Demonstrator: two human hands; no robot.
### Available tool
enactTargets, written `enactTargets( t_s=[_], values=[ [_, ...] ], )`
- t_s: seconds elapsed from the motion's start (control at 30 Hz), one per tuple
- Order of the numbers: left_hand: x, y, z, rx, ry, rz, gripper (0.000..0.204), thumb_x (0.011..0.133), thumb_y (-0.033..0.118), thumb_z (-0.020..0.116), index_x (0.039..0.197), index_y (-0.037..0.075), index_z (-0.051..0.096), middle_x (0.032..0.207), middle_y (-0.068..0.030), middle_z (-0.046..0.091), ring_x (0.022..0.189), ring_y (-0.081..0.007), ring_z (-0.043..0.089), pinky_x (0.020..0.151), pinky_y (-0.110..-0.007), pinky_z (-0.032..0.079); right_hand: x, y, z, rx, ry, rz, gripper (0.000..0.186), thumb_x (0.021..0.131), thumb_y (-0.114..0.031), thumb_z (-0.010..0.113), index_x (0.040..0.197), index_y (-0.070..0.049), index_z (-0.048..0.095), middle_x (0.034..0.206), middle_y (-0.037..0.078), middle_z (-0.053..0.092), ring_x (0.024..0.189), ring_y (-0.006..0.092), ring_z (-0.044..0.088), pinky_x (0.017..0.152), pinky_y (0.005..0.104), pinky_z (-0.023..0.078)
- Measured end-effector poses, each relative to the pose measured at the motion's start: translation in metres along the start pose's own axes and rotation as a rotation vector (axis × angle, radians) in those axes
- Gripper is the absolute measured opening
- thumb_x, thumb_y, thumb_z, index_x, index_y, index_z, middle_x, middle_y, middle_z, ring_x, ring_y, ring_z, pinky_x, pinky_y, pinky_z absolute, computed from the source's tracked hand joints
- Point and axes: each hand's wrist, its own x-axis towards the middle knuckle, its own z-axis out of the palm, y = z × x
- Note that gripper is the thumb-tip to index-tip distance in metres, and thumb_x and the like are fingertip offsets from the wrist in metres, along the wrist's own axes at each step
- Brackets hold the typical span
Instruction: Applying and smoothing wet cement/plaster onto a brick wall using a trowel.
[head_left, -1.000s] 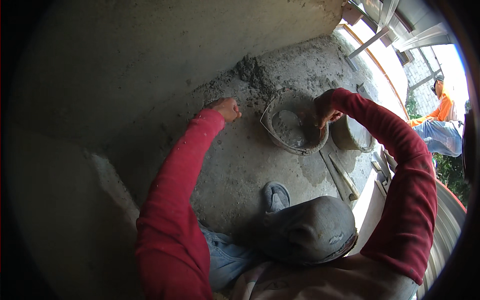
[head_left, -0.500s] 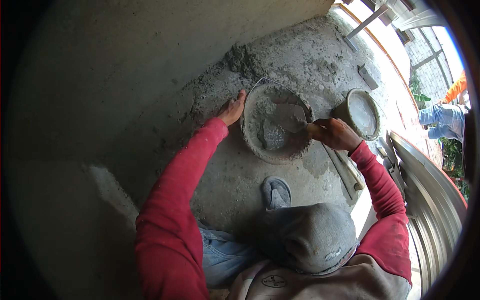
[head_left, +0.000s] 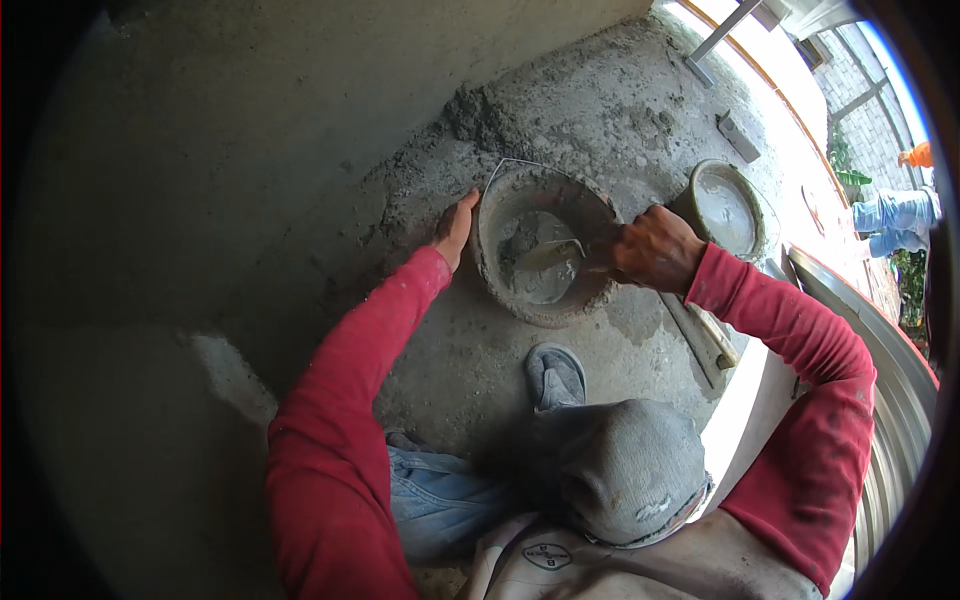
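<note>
A round, mortar-crusted bucket [head_left: 497, 282] with a thin wire handle stands on the rough floor in front of me. My left hand [head_left: 456, 230] grips its left side near the rim; some of the fingers are hidden. Wet grey mortar [head_left: 543, 285] lies in the bottom. Inside the bucket, the blade of a trowel [head_left: 548, 256] is tilted down against the mortar. My right hand [head_left: 655, 248] is closed round the trowel's handle above the right rim, covering most of that handle.
A smaller bucket [head_left: 692, 190] with greyish liquid stands right of mine. Loose mortar [head_left: 600, 110] covers the floor beyond, along a wall. Long flat tools [head_left: 705, 335] and corrugated metal sheet [head_left: 850, 330] lie to the right. Another person [head_left: 890, 215] stands outside at far right.
My right hand has moved a little left, its elbow swinging outward. The trowel blade has gone from lying nearly flat over the mortar to tilted and lower in the bucket. My left hand stays at the bucket.
</note>
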Motion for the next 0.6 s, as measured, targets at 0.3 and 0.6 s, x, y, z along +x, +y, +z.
enactTargets(
  t_s=[0.3, 0.6],
  values=[
    [-0.022, 0.051, 0.104, 0.177, -0.072, 0.040, 0.066, 0.101, 0.043, 0.051, 0.145, -0.005, 0.041, 0.150, -0.0141, 0.046, 0.139, -0.0224, 0.040, 0.115, -0.032, 0.029, -0.012, -0.019, 0.009, -0.006, 0.030, 0.234, 0.028, 0.090, -0.016, 0.053, 0.114, -0.003, 0.059, 0.070, 0.013, 0.064, 0.059, 0.0265, 0.067, 0.044, 0.0391, 0.049],
    [0.008, 0.015, 0.137, 0.149, 0.007, 0.228, 0.035, 0.102, 0.041, 0.053, 0.107, 0.006, 0.057, 0.102, 0.0026, 0.054, 0.096, -0.0089, 0.048, 0.087, -0.025, 0.039, -0.040, 0.018, 0.037, -0.094, 0.082, 0.415, 0.022, 0.086, -0.017, 0.056, 0.104, -0.008, 0.065, 0.066, 0.011, 0.065, 0.059, 0.0279, 0.067, 0.048, 0.0429, 0.047]
  ],
)
